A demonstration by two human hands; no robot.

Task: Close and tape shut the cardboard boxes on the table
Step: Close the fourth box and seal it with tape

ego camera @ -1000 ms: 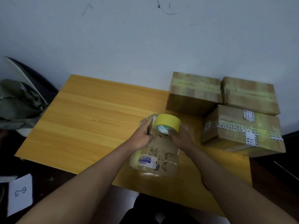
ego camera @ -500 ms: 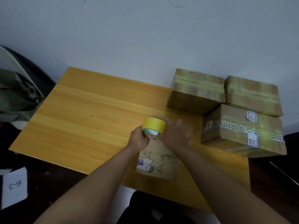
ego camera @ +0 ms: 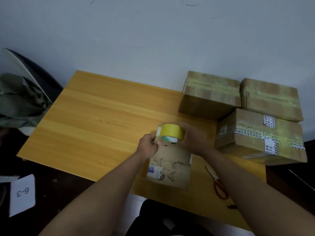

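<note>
A small cardboard box (ego camera: pixel 172 167) with a drawn figure and a blue label lies on the wooden table (ego camera: pixel 95 120) near its front edge. Above its far end a yellow tape roll (ego camera: pixel 173 133) is gripped by my right hand (ego camera: pixel 194 140). My left hand (ego camera: pixel 149 145) pinches the clear loose tape end at the roll's left side, over the box's far left corner. Three taped cardboard boxes stand at the right: one at the back (ego camera: pixel 209 96), one at the back right (ego camera: pixel 271 99), and a larger one (ego camera: pixel 259 138) in front with printed tape.
Red-handled scissors (ego camera: pixel 217 183) lie on the table to the right of the small box. A chair with green cloth (ego camera: pixel 18 103) stands to the left. A paper card marked 6-3 (ego camera: pixel 22 193) lies on the dark floor. A wall runs behind the table.
The small box has come down from my hands onto the table. My right hand has closed round the roll, and my left hand now pinches the tape end beside it.
</note>
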